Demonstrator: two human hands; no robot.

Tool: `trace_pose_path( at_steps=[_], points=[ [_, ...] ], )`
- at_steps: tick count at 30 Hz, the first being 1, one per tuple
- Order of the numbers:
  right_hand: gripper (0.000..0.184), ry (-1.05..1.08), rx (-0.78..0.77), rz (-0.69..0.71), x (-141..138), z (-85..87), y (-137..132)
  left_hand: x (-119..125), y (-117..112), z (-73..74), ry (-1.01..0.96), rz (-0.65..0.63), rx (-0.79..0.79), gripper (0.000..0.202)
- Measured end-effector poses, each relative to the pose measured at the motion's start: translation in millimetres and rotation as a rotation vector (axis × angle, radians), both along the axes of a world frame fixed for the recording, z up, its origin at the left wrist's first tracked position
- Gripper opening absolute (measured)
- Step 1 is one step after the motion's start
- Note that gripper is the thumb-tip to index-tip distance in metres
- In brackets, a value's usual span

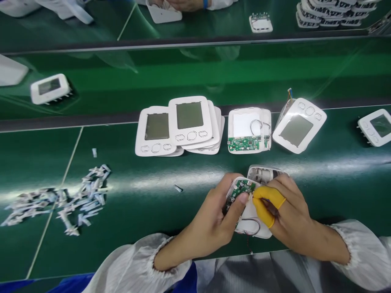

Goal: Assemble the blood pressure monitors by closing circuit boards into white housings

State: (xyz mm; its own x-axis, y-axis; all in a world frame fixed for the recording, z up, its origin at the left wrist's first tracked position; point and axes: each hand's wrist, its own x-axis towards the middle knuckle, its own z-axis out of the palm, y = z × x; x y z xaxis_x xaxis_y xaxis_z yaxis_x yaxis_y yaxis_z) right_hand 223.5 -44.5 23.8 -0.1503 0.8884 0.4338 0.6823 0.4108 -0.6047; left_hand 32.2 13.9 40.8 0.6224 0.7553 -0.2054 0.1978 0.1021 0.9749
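Note:
My left hand [218, 215] is closed round the left side of a white device panel [255, 211], its thumb pressing on the green circuit board [242, 186]. Yellow finger covers sit on the thumb and forefinger of my right hand [287, 211], which pinch at the board's right edge. What lies between those fingertips is too small and covered to make out. A thin wire [259, 223] loops over the panel's lower part, and another hangs below it. Just behind, partly hidden by my right hand, is an open white back housing [261, 174] with parts inside.
White display panels [190, 116] lie stacked behind my hands, beside a panel with its board exposed [244, 122] and a tilted one [299, 126]. Small strips [85, 199] are scattered at left. Across the green conveyor belt [183, 77], another person's hand [186, 4] touches a white part.

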Motion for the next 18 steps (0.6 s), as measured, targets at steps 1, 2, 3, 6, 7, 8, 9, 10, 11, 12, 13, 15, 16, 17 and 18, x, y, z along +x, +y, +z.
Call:
trace_pose_path(
  at_steps=[1, 2, 3, 6, 7, 8, 9, 10, 11, 12, 13, 15, 16, 17, 18],
  points=[
    [0.017, 0.003, 0.008, -0.007, -1, -0.4, -1, 0, 0, 0.2, 0.002, -0.014, 0.005, 0.012],
    [0.017, 0.015, 0.015, -0.016, -4, -1.1, -2, 0, 0, 0.2, 0.004, -0.019, 0.013, 0.011],
    [0.019, 0.033, 0.017, -0.027, -7, -2.1, -4, 1, -1, 0.1, 0.004, -0.014, 0.026, 0.011],
    [0.023, 0.091, 0.018, -0.055, -14, -4.7, -7, 5, -4, -0.3, 0.006, 0.032, 0.073, 0.010],
    [0.024, 0.098, 0.021, -0.058, -14, -5.0, -7, 5, -4, -0.3, 0.006, 0.042, 0.085, 0.010],
    [0.024, 0.096, 0.022, -0.057, -14, -4.6, -7, 5, -4, -0.3, 0.006, 0.045, 0.092, 0.010],
    [0.023, 0.086, 0.021, -0.052, -13, -3.6, -5, 5, -3, -0.4, 0.008, 0.041, 0.092, 0.010],
    [0.022, 0.070, 0.017, -0.045, -11, -2.1, -3, 4, -2, -0.6, 0.013, 0.035, 0.086, 0.010],
    [0.020, 0.051, 0.011, -0.037, -8, -0.1, -1, 2, -1, -0.8, 0.021, 0.025, 0.077, 0.010],
    [0.018, 0.031, 0.005, -0.028, -6, 1.9, 1, 1, 0, -1.2, 0.031, 0.010, 0.064, 0.010],
    [0.017, 0.014, 0.002, -0.020, -5, 3.7, 3, -1, 1, -1.8, 0.041, -0.007, 0.051, 0.010],
    [0.016, -0.003, 0.007, -0.019, -4, 5.8, 6, -1, 1, -2.8, 0.054, -0.038, 0.032, 0.010],
    [0.017, -0.001, 0.012, -0.026, -4, 5.9, 5, -1, 0, -3.2, 0.055, -0.038, 0.039, 0.009],
    [0.018, 0.012, 0.014, -0.040, -6, 5.3, 4, 1, -2, -3.4, 0.054, -0.021, 0.060, 0.008],
    [0.019, 0.032, 0.013, -0.057, -8, 4.4, 2, 3, -4, -3.4, 0.052, 0.010, 0.093, 0.007]
  ],
)
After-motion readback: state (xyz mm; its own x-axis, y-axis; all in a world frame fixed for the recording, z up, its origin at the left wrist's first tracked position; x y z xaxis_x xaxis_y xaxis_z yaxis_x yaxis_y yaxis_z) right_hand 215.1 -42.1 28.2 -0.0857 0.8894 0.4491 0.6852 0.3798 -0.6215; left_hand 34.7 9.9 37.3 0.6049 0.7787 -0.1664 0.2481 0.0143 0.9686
